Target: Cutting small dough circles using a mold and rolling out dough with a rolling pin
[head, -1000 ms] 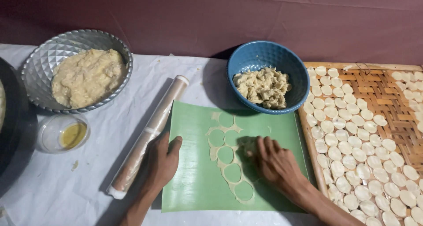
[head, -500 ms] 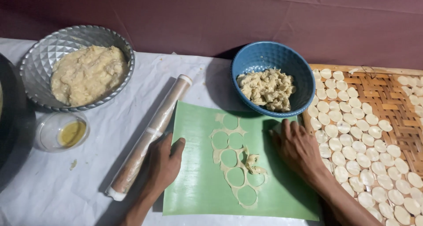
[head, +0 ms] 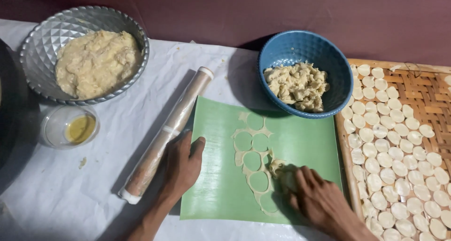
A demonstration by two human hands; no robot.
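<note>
Green is the colour of the mat (head: 300, 142) lying on the white-covered desk (head: 108, 175), and on it a thin sheet of leftover dough (head: 253, 161), punched through with round holes, is lying down the middle. The right hand (head: 319, 198) is now pressing at the lower right edge of that dough, its fingers (head: 305, 177) curled narrow around a small bunched lump; half a second ago this hand was lying flat nearer the woven tray, so it is coming back in and gathering the scrap, and the web is starting to crumple on that side. The left hand (head: 183, 163) is staying flat on the mat's left edge, fingers spread and holding nothing, pinning the mat just beside the long rolling pin (head: 167, 133). The blue bowl (head: 329, 58) of dough scraps is sitting just above the mat. The woven tray (head: 432, 86) at the right is carrying many cut rounds. A patterned metal bowl (head: 37, 48) of filling and a small glass dish of oil (head: 70, 126) are standing at the left.
</note>
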